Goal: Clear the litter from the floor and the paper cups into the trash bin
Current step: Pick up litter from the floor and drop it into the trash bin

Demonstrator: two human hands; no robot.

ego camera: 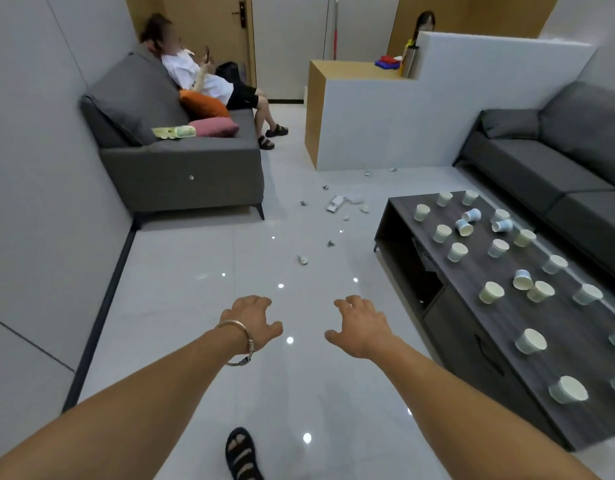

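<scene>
Both bare arms are extended forward, roughly parallel, palms down. Left hand [252,320] is held empty, fingers spread and curled loosely, thumb pointed inward; a metal bangle [242,344] is worn at its wrist. Right hand [363,325] is held level beside it, apart, also empty, fingers loosely curled, thumb turned toward the left hand.

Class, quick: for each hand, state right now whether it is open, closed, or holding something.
Left hand: open, fingers spread, holding nothing.
Right hand: open, fingers spread, holding nothing.
</scene>
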